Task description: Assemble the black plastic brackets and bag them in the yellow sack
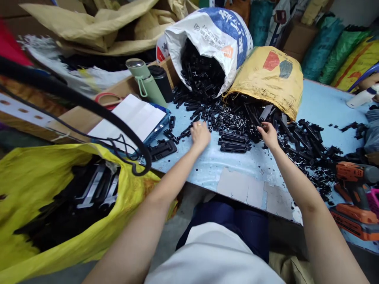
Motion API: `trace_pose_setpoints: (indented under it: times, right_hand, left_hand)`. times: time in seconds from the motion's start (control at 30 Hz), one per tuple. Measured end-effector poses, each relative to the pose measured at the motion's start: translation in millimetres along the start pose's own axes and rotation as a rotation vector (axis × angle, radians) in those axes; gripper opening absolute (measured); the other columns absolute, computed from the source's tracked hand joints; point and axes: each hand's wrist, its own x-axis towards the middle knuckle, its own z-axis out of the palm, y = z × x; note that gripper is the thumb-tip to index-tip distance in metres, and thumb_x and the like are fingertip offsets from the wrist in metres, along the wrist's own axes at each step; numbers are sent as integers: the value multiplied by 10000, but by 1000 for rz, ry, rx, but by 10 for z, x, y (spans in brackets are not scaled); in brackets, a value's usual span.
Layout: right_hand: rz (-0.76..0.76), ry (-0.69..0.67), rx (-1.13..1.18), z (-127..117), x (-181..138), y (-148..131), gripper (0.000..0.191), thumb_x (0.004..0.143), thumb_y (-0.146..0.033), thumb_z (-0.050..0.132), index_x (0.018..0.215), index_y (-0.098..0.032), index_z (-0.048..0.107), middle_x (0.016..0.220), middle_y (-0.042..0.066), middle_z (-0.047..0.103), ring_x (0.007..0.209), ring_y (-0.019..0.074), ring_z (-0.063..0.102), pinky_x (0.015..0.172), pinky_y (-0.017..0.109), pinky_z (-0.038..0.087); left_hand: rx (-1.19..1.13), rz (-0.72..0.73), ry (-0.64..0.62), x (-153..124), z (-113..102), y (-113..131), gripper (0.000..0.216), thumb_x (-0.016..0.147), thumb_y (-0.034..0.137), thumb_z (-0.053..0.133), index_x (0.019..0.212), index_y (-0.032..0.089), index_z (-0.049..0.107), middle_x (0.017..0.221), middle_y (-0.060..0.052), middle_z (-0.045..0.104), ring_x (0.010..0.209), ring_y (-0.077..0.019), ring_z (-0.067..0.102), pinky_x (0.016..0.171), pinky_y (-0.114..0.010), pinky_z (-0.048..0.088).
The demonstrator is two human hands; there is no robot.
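Observation:
My left hand (pixel 200 135) is over the blue tabletop with its fingers curled down at the edge of the small black plastic parts (pixel 186 132). Whatever it grips is hidden beneath the fingers. At the mouth of the yellow sack (pixel 268 79), my right hand (pixel 269 136) pinches the end of a long black plastic piece (pixel 252 117). Between the hands lies a short row of black bar-shaped pieces (pixel 234 142). Behind them spreads a heap of small black parts and metal screws (pixel 233 118).
A white-and-blue sack (pixel 207 35) spills black parts at the back. An orange cordless drill (pixel 355 197) stands at right. Left are a green bottle (pixel 146 81), a white paper pad (pixel 127 118), a black curved arm (pixel 118 122) and a yellow bag (pixel 35 169) of black pieces.

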Motion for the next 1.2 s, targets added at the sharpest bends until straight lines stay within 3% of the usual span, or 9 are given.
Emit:
trace_pose_setpoints:
  times: [0.17, 0.3, 0.37, 0.47, 0.6, 0.7, 0.8, 0.97, 1.2]
  right_hand:
    - [-239, -303, 173, -106, -750, 210, 425, 779, -385, 582, 1145, -178, 522, 938, 73, 645, 833, 186, 590, 743, 341, 469]
    - [-550, -585, -124, -372, -1247, 350, 285, 780, -248, 555, 1061, -231, 602, 1026, 66, 640, 982, 220, 554, 897, 418, 403]
    - [-521, -480, -299, -476, -1365, 362, 303, 815, -159, 441, 1056, -224, 615, 1074, 84, 622, 1037, 229, 529, 925, 430, 379]
    - [-159, -203, -507, -460, -1434, 253, 375, 874, -220, 350, 1195, -160, 535, 1063, 150, 610, 1012, 266, 545, 861, 422, 413]
    - [270, -250, -555, -154, -1441, 6, 650, 826, -490, 450, 1341, -104, 357, 980, 186, 619, 890, 325, 594, 740, 420, 452]
    - [197, -218, -344, 46, -1408, -41, 543, 823, -386, 439, 1300, -129, 403, 1105, 168, 574, 983, 307, 563, 809, 420, 442]
    - [224, -187, 152, 117, -1409, 36, 462, 840, -368, 336, 1237, -152, 435, 926, 94, 607, 836, 225, 603, 718, 360, 486]
    - [264, -354, 831, 121, -1590, 112, 653, 778, -554, 418, 1325, -223, 286, 674, -30, 518, 524, 132, 551, 465, 250, 450]
    - [-209, -407, 486, -64, -1646, 160, 421, 707, -342, 606, 1108, -223, 561, 1040, 74, 588, 927, 212, 572, 854, 426, 446]
  left_hand:
    - [53, -87, -27, 216, -4, -363, 378, 826, 71, 265, 1075, 71, 549, 1193, -227, 496, 1132, -295, 439, 926, -412, 357]
    - [71, -67, -20, 240, 36, -366, 445, 824, 41, 183, 1082, 82, 543, 1147, -197, 534, 1117, -269, 454, 916, -369, 357]
    - [84, -59, -30, 218, 36, -367, 450, 817, 31, 180, 1093, 69, 533, 1134, -200, 544, 1093, -272, 470, 912, -373, 354]
    - [81, -31, -55, 156, 31, -363, 415, 821, 52, 214, 1081, 67, 538, 1120, -208, 557, 1069, -288, 482, 911, -397, 351]
    - [-57, -4, -92, 10, 22, -281, 358, 835, 67, 262, 1040, 85, 554, 1119, -204, 567, 1075, -283, 498, 911, -387, 361]
    - [-299, -93, -38, -211, 12, -160, 315, 890, 148, 275, 1080, 95, 520, 1088, -192, 582, 1043, -263, 542, 881, -362, 396]
    - [-566, -111, -85, -569, 17, 1, 322, 878, 301, 429, 1129, 105, 474, 974, -144, 627, 924, -248, 601, 794, -341, 451]
    - [-886, 234, -230, -1181, 49, 314, 230, 836, 262, 500, 1032, 158, 561, 921, -63, 651, 848, -187, 615, 749, -301, 484]
    - [-982, 348, -151, -1421, 64, 370, 266, 857, 256, 455, 1057, 162, 605, 1030, -83, 643, 973, -189, 596, 836, -316, 485]
